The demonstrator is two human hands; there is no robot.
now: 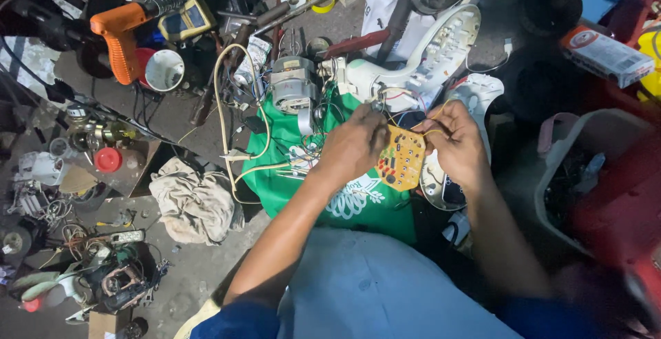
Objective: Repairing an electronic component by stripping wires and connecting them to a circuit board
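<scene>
On the far left lie an orange soldering gun (118, 36) and, lower down, a crumpled rag (195, 200); a small electric motor (292, 85) sits at the top edge of a green cloth (275, 173). Over that cloth the left hand (352, 145) is curled shut, fingertips pinching the left edge of a yellow circuit board (401, 158). The board is held tilted between both hands, above the cloth. It looks light, thin, stiff and likely brittle, so the bare edges are the safest hold, clear of the components and thin wires (435, 120). The right hand (454, 142) closes on the board's upper right edge, where the wires run off toward a white fan base (441, 46).
</scene>
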